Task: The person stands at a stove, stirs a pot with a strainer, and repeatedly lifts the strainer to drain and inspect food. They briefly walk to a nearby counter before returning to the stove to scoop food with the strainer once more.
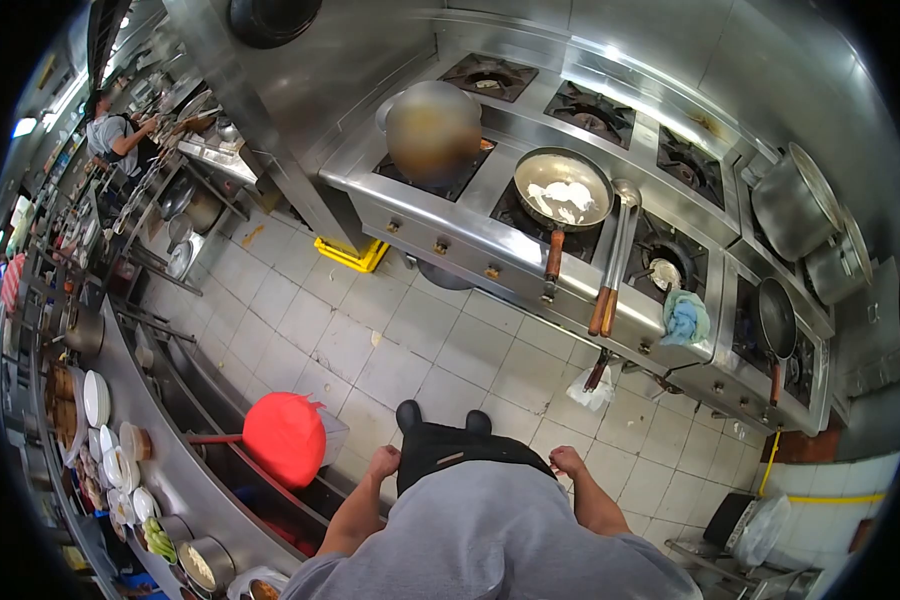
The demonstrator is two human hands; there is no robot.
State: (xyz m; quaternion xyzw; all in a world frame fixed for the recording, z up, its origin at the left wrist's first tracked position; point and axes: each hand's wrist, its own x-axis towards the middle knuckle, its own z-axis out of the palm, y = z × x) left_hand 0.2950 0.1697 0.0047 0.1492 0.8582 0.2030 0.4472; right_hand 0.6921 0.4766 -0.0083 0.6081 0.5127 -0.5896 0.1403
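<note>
My left hand point(383, 462) hangs beside my hip, its fingers curled closed, with nothing visible in it. On the other side, my right hand point(567, 461) is also curled closed beside the dark apron point(460, 448), apparently holding nothing. Ahead of me a frying pan point(564, 187) with white food in it sits on a stove burner, its wooden handle pointing toward me. Beside it, two long-handled ladles point(618, 250) lie across the stove. A large pot point(433, 135), blurred, stands on the burner to the left. A blue-green cloth point(686, 317) lies at the stove's front edge.
Stacked pots point(798, 203) and a dark pan point(773, 318) stand at the stove's right end. Left of me are a red plastic item point(284, 440) and a counter with plates point(97, 400). A yellow crate point(351, 254) lies on the floor. Another person point(117, 135) stands far left.
</note>
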